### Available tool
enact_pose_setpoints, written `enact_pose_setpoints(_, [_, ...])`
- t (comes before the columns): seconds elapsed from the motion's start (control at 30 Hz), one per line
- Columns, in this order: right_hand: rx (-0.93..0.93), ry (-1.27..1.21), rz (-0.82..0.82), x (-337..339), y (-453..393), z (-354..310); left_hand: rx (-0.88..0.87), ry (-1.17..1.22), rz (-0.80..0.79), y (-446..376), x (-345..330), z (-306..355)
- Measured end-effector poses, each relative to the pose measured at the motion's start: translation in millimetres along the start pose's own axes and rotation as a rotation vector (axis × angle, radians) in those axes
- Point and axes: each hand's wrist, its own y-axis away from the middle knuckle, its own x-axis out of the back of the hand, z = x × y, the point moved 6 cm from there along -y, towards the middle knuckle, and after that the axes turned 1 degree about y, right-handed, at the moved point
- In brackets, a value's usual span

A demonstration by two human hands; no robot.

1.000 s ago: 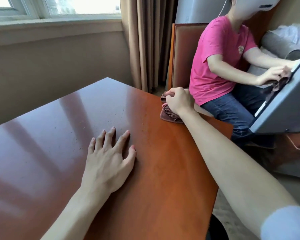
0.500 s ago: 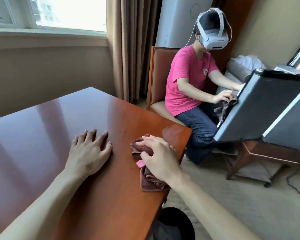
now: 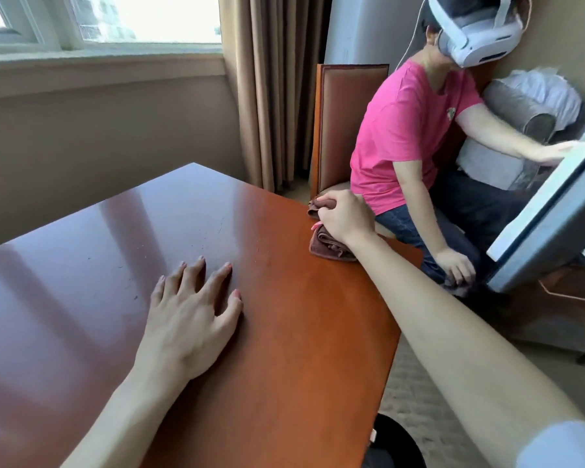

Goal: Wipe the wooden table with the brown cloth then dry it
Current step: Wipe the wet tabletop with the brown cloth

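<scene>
Head view, sole camera.

Item 1, brown cloth (image 3: 331, 243): bunched into soft folds at the far right edge of the wooden table (image 3: 284, 332), part of it showing beyond your knuckles and part below your wrist. Judged light, limp and compressible; it will take whatever shape you press into it and will not slide of its own accord. Best hold is from above, palm over the thick middle of the bundle, so the folds stay gathered and a broad face meets the wood.

Item 2, right hand (image 3: 347, 216): arm stretched out, fingers curled down over the cloth and pressing it to the tabletop. Your thumb is hidden, so its part in the hold cannot be told.

Item 3, left hand (image 3: 191, 315): flat on the table near its middle, fingers spread and straight, holding nothing. It looks like a brace.

Item 4, wooden table: glossy, hard, reflecting the window (image 3: 115, 21); faint specks show on the surface ahead of your left hand. Judged slick under a cloth, so light downward pressure should be enough.

Item 5, surroundings: a person in a pink shirt (image 3: 406, 136) and a headset sits on a chair (image 3: 345, 126) just beyond the table's corner, close to the cloth.
</scene>
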Motion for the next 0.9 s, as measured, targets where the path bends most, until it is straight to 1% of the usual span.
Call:
enact_pose_setpoints(0.07, [-0.011, 0.015, 0.014, -1.0, -1.6, -0.7, 0.004, 0.004, -0.013, -0.2, -0.4, -0.6])
enact_pose_setpoints(0.17, [0.021, 0.013, 0.018, 9.3, 28.5, -6.2, 0.012, 0.004, -0.025, -1.1, 1.4, 0.7])
enact_pose_setpoints(0.27, [0.094, -0.021, -0.036, 24.1, 80.7, -13.8, 0.012, -0.009, -0.035, -0.8, 3.9, 2.2])
enact_pose_setpoints(0.4, [0.241, -0.061, -0.136, 50.5, 174.9, -25.4, 0.002, -0.012, -0.052, 1.5, 4.2, 1.4])
enact_pose_setpoints(0.47, [0.268, -0.111, -0.177, 61.1, 205.2, -23.8, 0.0, -0.006, -0.044, 2.6, 4.3, 2.3])
enact_pose_setpoints(0.53, [0.26, -0.151, -0.209, 64.8, 200.0, -15.8, 0.002, -0.008, -0.039, 1.4, 3.6, 2.1])
enact_pose_setpoints(0.57, [0.249, -0.155, -0.2, 64.1, 186.1, -10.5, 0.003, -0.009, -0.039, 0.7, 3.4, 2.2])
enact_pose_setpoints(0.63, [0.173, -0.135, -0.125, 61.9, 140.8, 5.9, 0.0, -0.004, -0.038, 0.5, 2.5, 2.1])
enact_pose_setpoints(0.7, [0.05, -0.092, -0.029, 59.2, 91.7, 24.5, -0.002, 0.007, -0.028, 1.4, 2.8, 0.1])
enact_pose_setpoints(0.8, [-0.065, 0.057, 0.064, 56.8, 57.6, 35.5, 0.002, 0.011, -0.029, 2.7, 2.6, 0.8])
enact_pose_setpoints(0.87, [-0.036, 0.082, 0.08, 57.6, 68.0, 28.6, 0.002, 0.009, -0.026, 2.2, 3.1, 1.0])
enact_pose_setpoints(0.9, [0.009, 0.07, 0.06, 58.1, 85.7, 22.8, 0.001, 0.006, -0.026, 2.1, 3.1, 0.7])
